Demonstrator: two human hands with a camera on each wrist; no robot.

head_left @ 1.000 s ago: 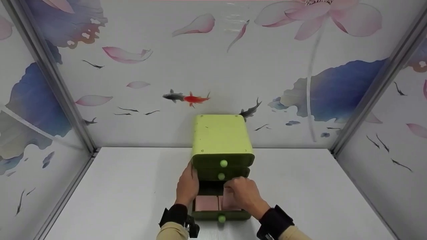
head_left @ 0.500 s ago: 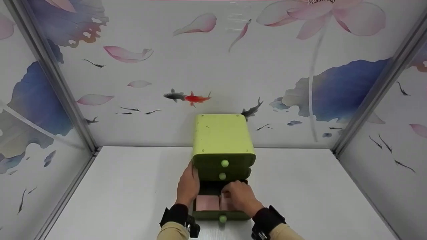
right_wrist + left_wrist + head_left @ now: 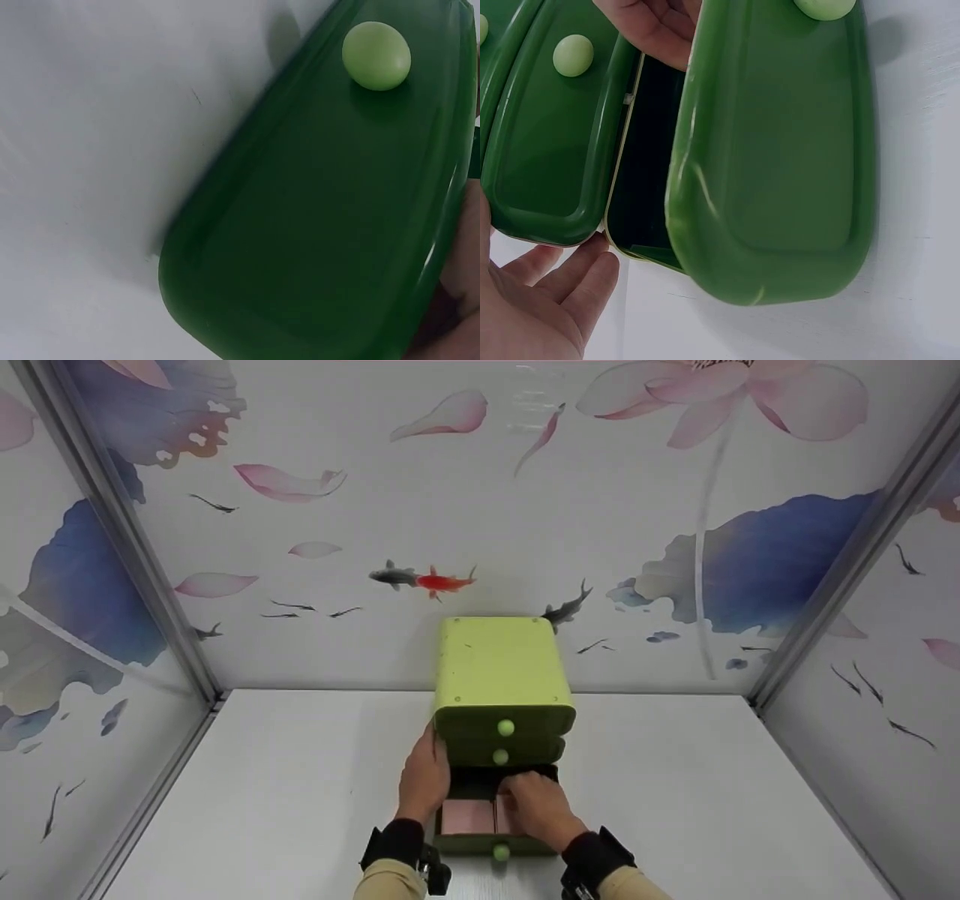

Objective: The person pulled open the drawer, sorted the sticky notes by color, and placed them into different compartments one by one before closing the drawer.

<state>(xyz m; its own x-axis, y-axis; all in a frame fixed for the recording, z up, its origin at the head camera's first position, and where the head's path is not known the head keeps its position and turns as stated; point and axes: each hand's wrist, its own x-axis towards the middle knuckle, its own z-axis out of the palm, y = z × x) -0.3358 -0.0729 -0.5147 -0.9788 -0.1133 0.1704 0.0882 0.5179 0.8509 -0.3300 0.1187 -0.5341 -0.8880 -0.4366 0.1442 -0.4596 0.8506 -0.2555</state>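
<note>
A small lime-green drawer cabinet [image 3: 499,660] stands against the back wall, its bottom drawer [image 3: 465,846] pulled out. Flat pink squarish blocks lie inside: a pink block [image 3: 468,817] on the left and another pink block [image 3: 507,815] on the right, partly under my right hand [image 3: 541,808]. That hand reaches into the drawer with bent fingers at the right block's back edge; its fingertips are hidden. My left hand [image 3: 424,781] lies along the cabinet's left side. In the left wrist view, its extended fingers [image 3: 589,289] touch the side near the middle drawer [image 3: 555,150].
Round pale-green knobs, such as the bottom knob [image 3: 501,853], stick out of the drawer fronts. The white tabletop [image 3: 300,795] spreads on both sides. Printed panels with metal corner posts [image 3: 810,562] enclose it at the back and sides.
My right hand has lowered the pink block, held up over the drawer a second ago, into the drawer's right part and moved slightly left and down. My left hand stays put.
</note>
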